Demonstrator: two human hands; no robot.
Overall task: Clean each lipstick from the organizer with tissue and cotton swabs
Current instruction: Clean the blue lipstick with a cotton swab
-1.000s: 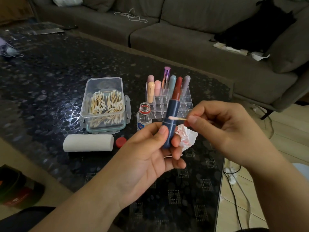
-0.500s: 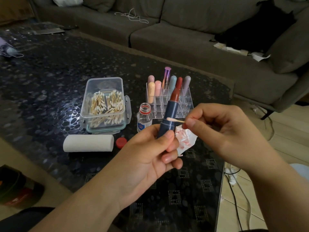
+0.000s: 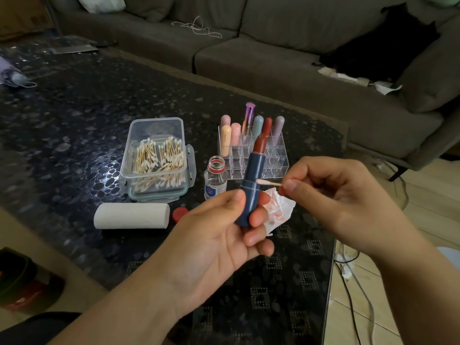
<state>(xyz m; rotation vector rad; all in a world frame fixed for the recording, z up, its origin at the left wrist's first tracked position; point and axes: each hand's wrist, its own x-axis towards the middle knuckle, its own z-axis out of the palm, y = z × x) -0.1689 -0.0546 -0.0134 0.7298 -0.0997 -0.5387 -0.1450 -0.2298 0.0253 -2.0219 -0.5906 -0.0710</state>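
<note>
My left hand (image 3: 219, 235) grips an uncapped blue lipstick (image 3: 252, 188) upright, its red-brown stick twisted out at the top. My right hand (image 3: 343, 195) pinches a cotton swab (image 3: 267, 183) whose white tip touches the blue tube's side at its ring seam. A crumpled, red-stained tissue (image 3: 277, 211) lies behind my left fingers. The clear organizer (image 3: 276, 158) behind holds several pastel lipsticks (image 3: 235, 135).
A clear box of cotton swabs (image 3: 156, 160) stands left of the organizer. A small open bottle (image 3: 215, 179) is beside it, its red cap (image 3: 179, 214) on the table. A tissue roll (image 3: 132, 215) lies in front. The dark table's right edge (image 3: 329, 282) is close; a sofa (image 3: 273, 58) is behind.
The lipstick has shifted slightly left, then back right, turning in my left fingers, while the swab tip stays against the tube's side. Both hands stay in nearly the same place.
</note>
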